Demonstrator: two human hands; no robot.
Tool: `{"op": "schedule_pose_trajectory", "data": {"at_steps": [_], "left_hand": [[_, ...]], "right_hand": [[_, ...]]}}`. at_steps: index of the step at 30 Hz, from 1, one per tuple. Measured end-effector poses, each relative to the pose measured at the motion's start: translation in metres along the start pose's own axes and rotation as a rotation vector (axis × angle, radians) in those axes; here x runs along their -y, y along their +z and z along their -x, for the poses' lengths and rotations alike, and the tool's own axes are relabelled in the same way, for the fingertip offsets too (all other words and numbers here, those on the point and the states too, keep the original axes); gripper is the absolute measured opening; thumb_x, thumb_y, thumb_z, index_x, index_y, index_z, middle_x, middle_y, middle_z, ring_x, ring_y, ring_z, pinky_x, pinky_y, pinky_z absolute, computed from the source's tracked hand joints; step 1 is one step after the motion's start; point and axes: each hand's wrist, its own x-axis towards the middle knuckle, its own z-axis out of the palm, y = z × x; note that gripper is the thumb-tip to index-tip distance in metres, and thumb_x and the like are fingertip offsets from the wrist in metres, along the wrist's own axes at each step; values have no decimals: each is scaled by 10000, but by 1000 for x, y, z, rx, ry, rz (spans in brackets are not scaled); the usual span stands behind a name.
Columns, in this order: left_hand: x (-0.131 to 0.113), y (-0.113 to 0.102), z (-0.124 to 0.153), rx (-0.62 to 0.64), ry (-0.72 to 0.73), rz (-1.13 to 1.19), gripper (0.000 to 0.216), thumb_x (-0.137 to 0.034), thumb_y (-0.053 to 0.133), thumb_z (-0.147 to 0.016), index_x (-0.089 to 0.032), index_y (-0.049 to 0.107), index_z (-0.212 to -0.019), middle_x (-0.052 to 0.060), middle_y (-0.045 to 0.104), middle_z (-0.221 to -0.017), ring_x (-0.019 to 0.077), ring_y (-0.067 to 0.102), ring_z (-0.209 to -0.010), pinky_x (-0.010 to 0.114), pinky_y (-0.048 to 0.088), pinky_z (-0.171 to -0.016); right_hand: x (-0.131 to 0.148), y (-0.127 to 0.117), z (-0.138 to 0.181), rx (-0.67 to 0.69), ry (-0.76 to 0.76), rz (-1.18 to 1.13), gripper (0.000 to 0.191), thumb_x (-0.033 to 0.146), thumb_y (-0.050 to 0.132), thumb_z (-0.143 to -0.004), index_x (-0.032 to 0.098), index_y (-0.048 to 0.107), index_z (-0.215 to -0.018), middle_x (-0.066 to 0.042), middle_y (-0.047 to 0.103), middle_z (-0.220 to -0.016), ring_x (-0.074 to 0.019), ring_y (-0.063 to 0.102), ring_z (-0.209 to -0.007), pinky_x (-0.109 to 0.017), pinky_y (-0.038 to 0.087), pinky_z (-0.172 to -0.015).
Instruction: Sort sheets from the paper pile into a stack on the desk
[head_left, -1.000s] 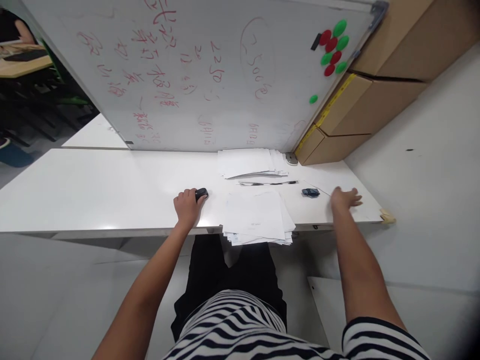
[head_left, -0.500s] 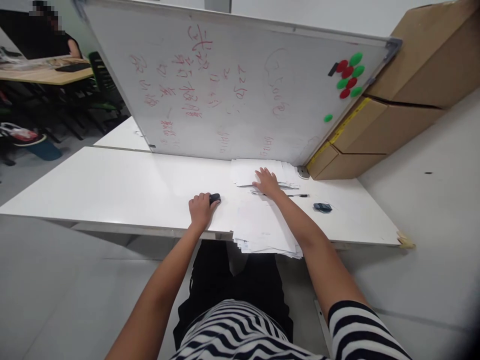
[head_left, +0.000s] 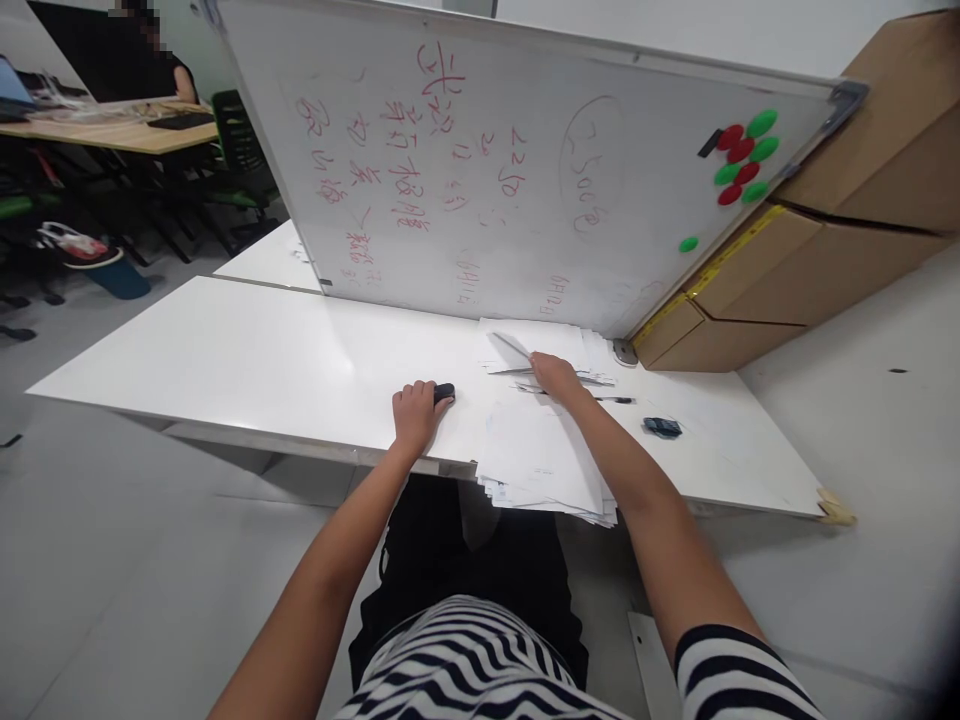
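Note:
My left hand is closed around a small black object with a rounded end, which rests on the white desk; its kind is partly hidden by my fingers. Over the far paper stack, my right hand pinches a sheet of paper whose left part is lifted off the pile at a slant. Nearer to me lies a second paper stack, its sheets uneven and sticking out past the front edge of the desk. A black pen lies to the right of my right wrist.
A dark object lies on the right of the white desk. Behind the papers leans a whiteboard with red writing and magnets. Cardboard boxes are stacked at the right. A person sits at another desk, far left.
My right hand has gone from lying spread on the far stack to pinching a sheet, which now rises at a slant. My left hand stays on the black object. The view has shifted slightly.

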Motion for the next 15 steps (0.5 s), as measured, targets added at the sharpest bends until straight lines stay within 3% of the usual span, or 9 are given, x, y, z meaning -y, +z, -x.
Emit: {"op": "schedule_pose_trajectory", "data": {"at_steps": [3, 6, 9, 12, 15], "left_hand": [[0, -1, 0, 4, -2, 19, 452, -562, 419, -901, -188, 594, -1084, 137, 625, -978, 288, 535, -951, 405, 353, -815], [-2, -1, 1, -26, 3, 46, 431, -531, 441, -901, -183, 602, -1100, 145, 637, -1000, 299, 540, -1007, 463, 334, -929], [-3, -2, 1, -130, 39, 97, 442, -492, 482, -893, -182, 571, -1196, 176, 599, -1195, 342, 449, -1221, 577, 149, -1081], [-3, -4, 2, -237, 69, 189, 520, -520, 510, -869, -188, 532, -1269, 188, 462, -1404, 367, 289, -1373, 625, -10, -1106], [-12, -13, 8, -253, 142, 378, 556, -598, 478, -855, -184, 577, -1212, 178, 478, -1396, 359, 302, -1375, 591, 42, -1132]], "right_hand": [[6, -17, 9, -149, 104, -32, 410, 233, 228, -991, 110, 570, -1180, -160, 685, -1001, -236, 640, -899, -336, 448, -785], [12, -39, 38, -557, 251, -302, 404, 341, 262, -992, 126, 589, -1094, -95, 662, -838, -200, 603, -762, -305, 438, -715], [20, -59, 85, -896, 417, -722, 359, 482, 414, -938, 174, 582, -860, 27, 519, -621, -131, 493, -585, -257, 415, -615], [36, -67, 132, -1002, 519, -1174, 334, 514, 548, -860, 201, 502, -755, 73, 444, -596, -93, 458, -550, -225, 422, -587], [64, -62, 167, -1056, 576, -1559, 295, 502, 584, -831, 219, 509, -869, 49, 559, -727, -105, 566, -667, -247, 484, -673]]}}
